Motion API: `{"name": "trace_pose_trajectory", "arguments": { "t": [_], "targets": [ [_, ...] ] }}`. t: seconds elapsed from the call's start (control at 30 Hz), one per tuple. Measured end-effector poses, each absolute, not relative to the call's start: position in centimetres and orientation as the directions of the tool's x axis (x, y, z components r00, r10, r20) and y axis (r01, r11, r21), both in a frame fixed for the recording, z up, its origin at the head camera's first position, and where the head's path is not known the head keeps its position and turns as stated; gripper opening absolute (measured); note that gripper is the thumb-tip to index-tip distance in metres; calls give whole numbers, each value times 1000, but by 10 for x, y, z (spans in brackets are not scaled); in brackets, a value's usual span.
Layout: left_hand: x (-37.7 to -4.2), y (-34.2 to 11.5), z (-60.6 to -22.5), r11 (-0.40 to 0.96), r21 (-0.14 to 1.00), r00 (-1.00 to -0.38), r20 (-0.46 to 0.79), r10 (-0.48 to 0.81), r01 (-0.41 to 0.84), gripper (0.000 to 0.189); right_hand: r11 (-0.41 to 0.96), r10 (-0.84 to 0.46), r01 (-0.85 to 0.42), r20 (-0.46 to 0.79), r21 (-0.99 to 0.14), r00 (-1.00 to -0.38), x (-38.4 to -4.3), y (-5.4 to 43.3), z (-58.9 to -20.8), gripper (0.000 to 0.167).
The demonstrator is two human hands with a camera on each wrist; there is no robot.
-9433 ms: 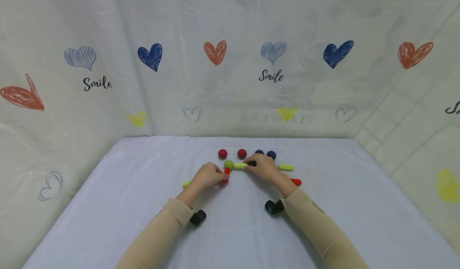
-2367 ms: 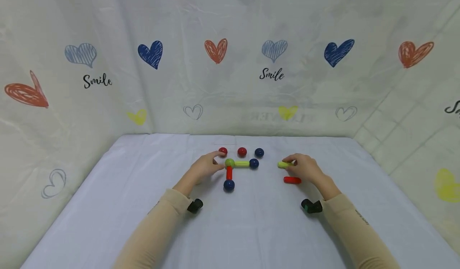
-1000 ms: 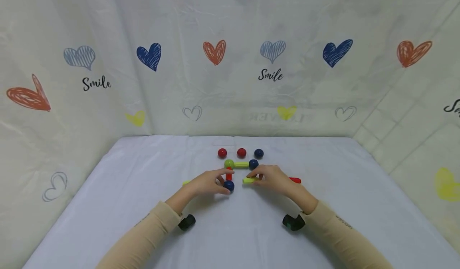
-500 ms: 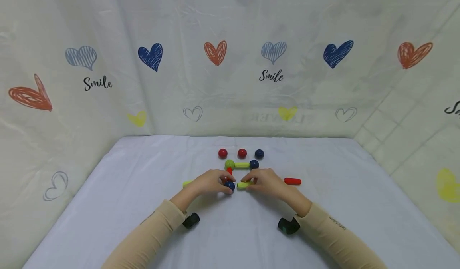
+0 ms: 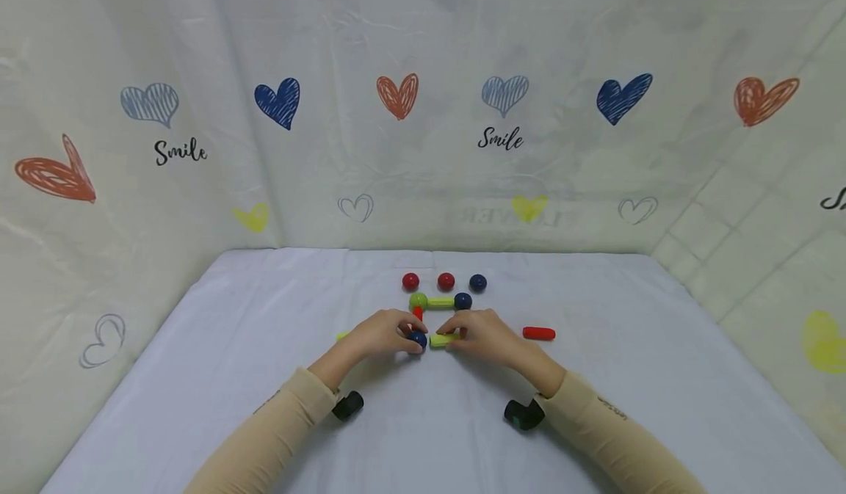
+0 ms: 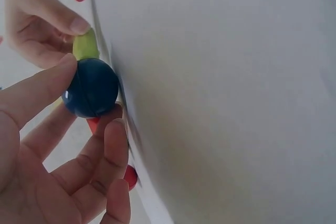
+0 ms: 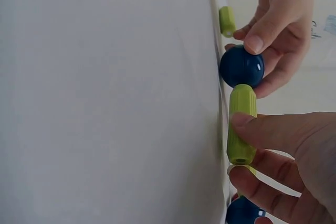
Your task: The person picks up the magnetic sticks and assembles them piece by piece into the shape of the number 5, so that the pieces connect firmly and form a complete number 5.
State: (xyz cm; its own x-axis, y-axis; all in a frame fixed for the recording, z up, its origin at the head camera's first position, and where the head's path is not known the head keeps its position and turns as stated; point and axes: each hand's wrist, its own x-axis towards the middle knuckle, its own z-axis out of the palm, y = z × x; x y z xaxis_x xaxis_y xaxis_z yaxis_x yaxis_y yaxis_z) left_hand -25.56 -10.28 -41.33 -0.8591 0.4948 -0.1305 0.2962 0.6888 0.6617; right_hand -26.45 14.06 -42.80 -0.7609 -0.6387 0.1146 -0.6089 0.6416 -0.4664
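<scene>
Head view: Over the last second, the right hand [image 5: 485,336] had brought a light green stick [image 5: 441,340] leftward, from well apart to just beside the front blue ball [image 5: 419,338]. The left hand [image 5: 380,336] pinched that ball between thumb and fingers. The ball was at the near end of a red stick [image 5: 417,315] running back to a green ball [image 5: 418,302]; a second light green stick [image 5: 440,303] led right from there to another blue ball [image 5: 463,301]. This whole shape had slid slightly left in the last half second, while the loose red balls [image 5: 446,282] behind it had not visibly moved on the surface [image 5: 456,442]. Judged: the stick was probably pushing on the ball, so the work had gone from carrying to fitting.

Left wrist view: Held ball dark blue, glossy, with a fine seam line. The light green stick met its far side; the right hand's thumb lay along the stick.

Right wrist view: Held stick ribbed lengthwise, ends tapered, with a dark hole in the end away from the ball. Thumb and fingers gripped it. Its other end appeared to touch the ball; whether any part had gone in could not be told.
</scene>
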Motion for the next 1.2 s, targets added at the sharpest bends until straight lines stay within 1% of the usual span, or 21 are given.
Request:
{"name": "trace_pose_trajectory", "arguments": {
  "t": [0.37, 0.7, 0.93, 1.1, 1.2],
  "targets": [
    [-257, -105, -416, 672, 677, -859, -115, 500, 300, 28, 636, -651, -634, 136, -439, -747, -264, 134, -426, 22],
    [-259, -105, -415, 683, 663, -849, -133, 511, 307, 28, 632, -658, -640, 133, -437, -741, -266, 134, -426, 22],
    [-260, -106, -416, 692, 659, -852, -149, 503, 293, 26, 629, -668, -663, 153, -406, -728, -268, 133, -428, 22],
    [-261, -106, -417, 691, 663, -854, -148, 500, 289, 26, 636, -668, -657, 136, -405, -731, -267, 133, -428, 23],
    [-261, -105, -416, 688, 666, -852, -149, 502, 289, 27, 655, -651, -633, 116, -414, -750, -267, 136, -426, 25]
  ]
}}
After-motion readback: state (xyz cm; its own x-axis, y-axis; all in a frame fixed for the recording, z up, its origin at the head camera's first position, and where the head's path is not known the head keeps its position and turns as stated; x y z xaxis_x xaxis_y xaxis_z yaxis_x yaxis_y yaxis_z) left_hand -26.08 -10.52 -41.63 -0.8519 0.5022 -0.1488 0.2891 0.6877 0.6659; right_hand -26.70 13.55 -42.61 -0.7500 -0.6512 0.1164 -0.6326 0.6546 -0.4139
